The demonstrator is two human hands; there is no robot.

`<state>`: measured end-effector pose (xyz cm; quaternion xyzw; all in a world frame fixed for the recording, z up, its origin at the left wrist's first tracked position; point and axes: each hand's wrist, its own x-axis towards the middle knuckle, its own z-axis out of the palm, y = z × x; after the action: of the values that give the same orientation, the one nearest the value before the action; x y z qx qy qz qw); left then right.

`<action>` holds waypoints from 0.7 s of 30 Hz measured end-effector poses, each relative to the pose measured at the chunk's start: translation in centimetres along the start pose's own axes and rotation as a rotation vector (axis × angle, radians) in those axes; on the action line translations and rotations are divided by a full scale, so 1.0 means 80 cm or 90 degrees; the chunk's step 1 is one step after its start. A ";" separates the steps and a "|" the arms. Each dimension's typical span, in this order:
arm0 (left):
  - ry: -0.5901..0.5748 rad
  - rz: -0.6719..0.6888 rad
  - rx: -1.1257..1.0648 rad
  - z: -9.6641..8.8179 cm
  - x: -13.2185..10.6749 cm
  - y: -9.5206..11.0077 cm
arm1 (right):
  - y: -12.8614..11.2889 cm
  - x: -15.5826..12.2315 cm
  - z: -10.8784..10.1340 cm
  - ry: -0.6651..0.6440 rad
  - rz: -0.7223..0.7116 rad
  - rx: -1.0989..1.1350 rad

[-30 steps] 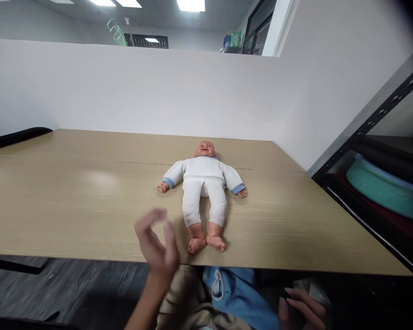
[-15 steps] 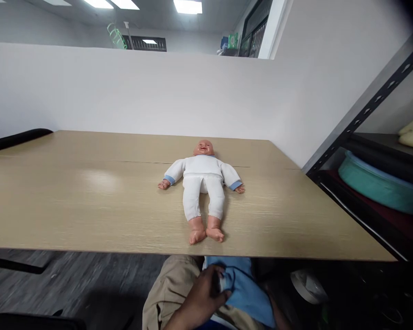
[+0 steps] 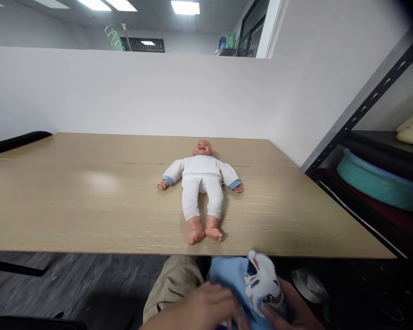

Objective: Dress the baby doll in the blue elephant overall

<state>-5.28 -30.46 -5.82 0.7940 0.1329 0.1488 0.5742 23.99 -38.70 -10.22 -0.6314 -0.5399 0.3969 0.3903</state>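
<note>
A light blue cloth point(image 3: 229, 270) with a white animal-face patch is bunched over my lap, below the table edge; its full shape is hidden. Gripping it at the right, my right hand point(image 3: 292, 307) has the thumb pressed on the patch. My left hand point(image 3: 206, 307) is curled over the lower left part of the cloth, its fingertips blurred and partly cut off by the frame. On the table lies a baby doll point(image 3: 202, 183) on its back, in a white top and trousers with blue cuffs, arms spread and feet bare. Neither hand touches the doll.
The wooden table point(image 3: 89, 206) spans the view, with a white partition point(image 3: 158, 91) behind it. At the right stands a dark metal shelf point(image 3: 365, 107) holding a teal round item point(image 3: 378, 183). A whitish round object point(image 3: 308, 286) is under the table.
The cloth has been lifted and turned, so its white animal-face patch now shows. My right hand has come into view on it. My left hand has moved slightly down and right. The doll lies unmoved.
</note>
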 end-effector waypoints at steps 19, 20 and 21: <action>-0.008 0.183 0.117 -0.283 0.110 0.113 | -0.244 0.246 -0.057 -0.339 -0.405 0.166; 0.008 0.204 0.144 -0.290 0.113 0.116 | -0.247 0.256 -0.060 -0.323 -0.399 0.174; 0.033 0.225 0.169 -0.295 0.115 0.118 | -0.251 0.264 -0.061 -0.300 -0.392 0.172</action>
<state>-5.65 -9.23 10.94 0.8697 0.0250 0.2483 0.4258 23.22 -15.82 8.44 -0.2749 -0.7213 0.4626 0.4360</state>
